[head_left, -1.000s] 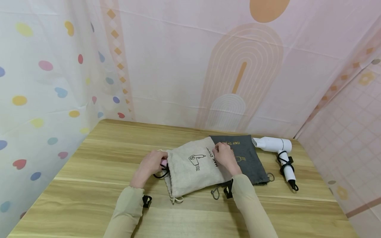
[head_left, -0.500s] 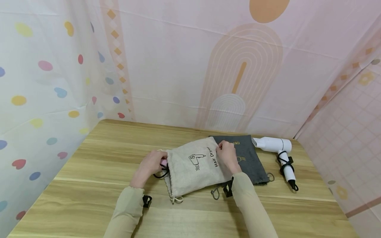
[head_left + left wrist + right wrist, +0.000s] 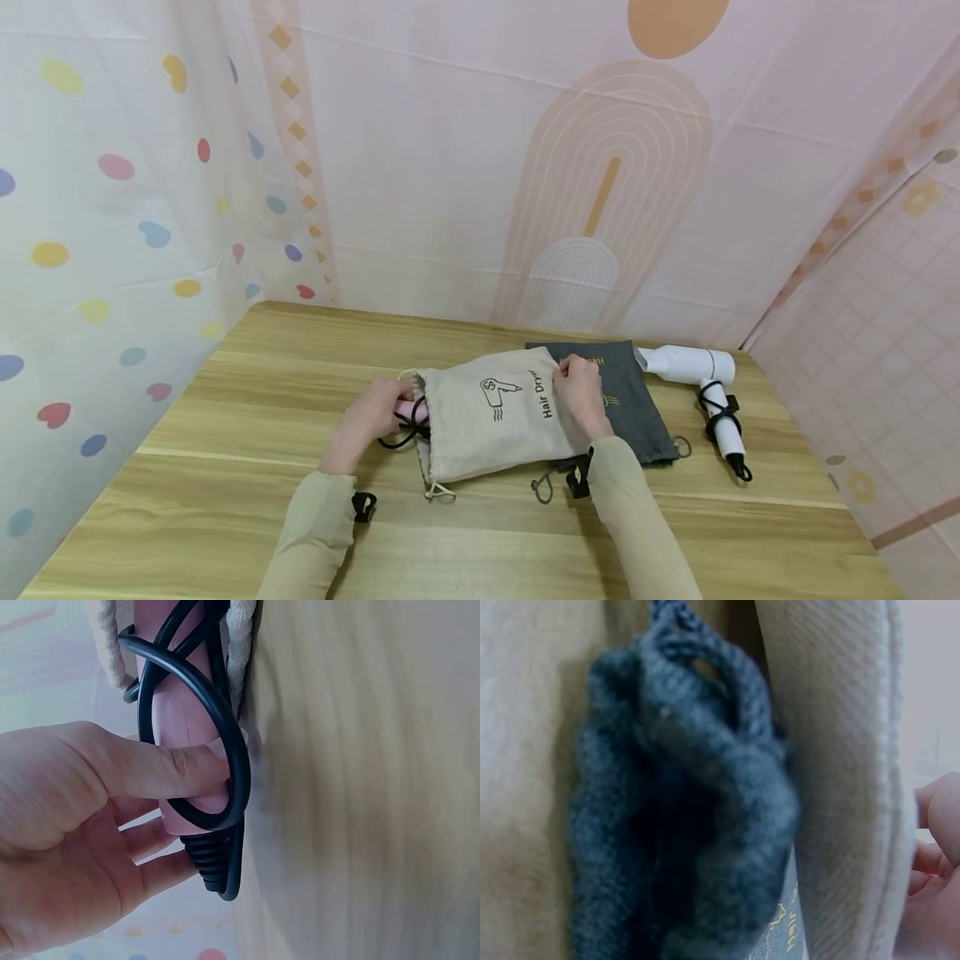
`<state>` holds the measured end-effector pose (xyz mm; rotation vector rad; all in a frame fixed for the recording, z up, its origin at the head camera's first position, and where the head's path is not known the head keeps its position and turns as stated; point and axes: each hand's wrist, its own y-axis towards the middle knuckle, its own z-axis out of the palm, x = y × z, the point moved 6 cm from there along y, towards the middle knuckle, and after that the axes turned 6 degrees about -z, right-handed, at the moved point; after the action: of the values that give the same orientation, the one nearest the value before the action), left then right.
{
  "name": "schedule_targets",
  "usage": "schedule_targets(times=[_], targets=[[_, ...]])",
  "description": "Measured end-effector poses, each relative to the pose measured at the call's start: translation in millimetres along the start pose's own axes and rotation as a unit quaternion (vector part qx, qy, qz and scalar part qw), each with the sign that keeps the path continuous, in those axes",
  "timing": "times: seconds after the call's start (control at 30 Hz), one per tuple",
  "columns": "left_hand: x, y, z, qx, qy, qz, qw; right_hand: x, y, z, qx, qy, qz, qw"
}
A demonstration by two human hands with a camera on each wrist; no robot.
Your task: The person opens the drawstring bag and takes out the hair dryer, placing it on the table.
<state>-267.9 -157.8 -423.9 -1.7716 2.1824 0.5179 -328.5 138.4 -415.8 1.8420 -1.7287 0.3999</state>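
Note:
In the head view my left hand [image 3: 372, 414] grips a pink hair dryer handle [image 3: 180, 720] wrapped in black cord. The left wrist view shows the thumb across the handle, under a cord loop, and fingers behind it. The rest of the dryer is hidden in a beige drawstring bag [image 3: 480, 429] printed "Hair Dryer", its mouth facing left. My right hand [image 3: 581, 392] pinches the closed end of this bag; in the right wrist view, the beige cloth [image 3: 840, 780] hides part of that hand.
A dark grey drawstring bag [image 3: 633, 408] lies partly under the beige one, its gathered mouth [image 3: 735, 802] close to the right wrist camera. Right of it lies a white hair dryer [image 3: 686, 364] with its black cord wound on the handle. A wooden table [image 3: 225, 467] carries everything.
My right hand has moved right with the closed end of the beige bag, which has shifted right. My left hand has shifted slightly left, and more of the pink handle shows outside the mouth.

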Motion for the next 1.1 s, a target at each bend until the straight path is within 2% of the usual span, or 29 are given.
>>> schedule_targets(times=[0.13,0.3,0.43,0.57,0.7,0.83,0.93,1.1], targets=[[2.5,-1.6,-2.4,-0.001,-0.003,-0.010,0.9999,0.3,0.1,-0.3,-0.004,0.001,0.000,1.0000],[3.1,-2.3,-2.2,0.007,0.011,-0.006,0.9999,0.8,0.3,-0.7,0.006,-0.006,-0.013,0.9999],[2.0,-1.5,0.5,0.028,0.028,-0.008,0.9992,4.2,-1.1,-4.9,0.019,-0.027,-0.039,0.9987],[-2.1,-0.3,3.0,0.047,0.046,0.010,0.9978,9.3,-6.8,-10.5,0.040,-0.053,-0.071,0.9952],[-7.4,0.2,5.4,0.056,0.061,0.044,0.9956,12.7,-18.6,-10.3,0.094,-0.078,-0.114,0.9859],[-9.1,0.0,7.0,0.054,0.067,0.050,0.9951,17.4,-34.7,-10.3,0.148,-0.071,-0.165,0.9726],[-9.9,-0.5,6.6,0.043,0.066,0.054,0.9954,21.9,-45.5,-11.9,0.170,-0.057,-0.202,0.9628],[-10.4,0.0,5.4,0.025,0.063,0.059,0.9960,28.0,-57.9,-9.0,0.205,-0.065,-0.222,0.9510]])
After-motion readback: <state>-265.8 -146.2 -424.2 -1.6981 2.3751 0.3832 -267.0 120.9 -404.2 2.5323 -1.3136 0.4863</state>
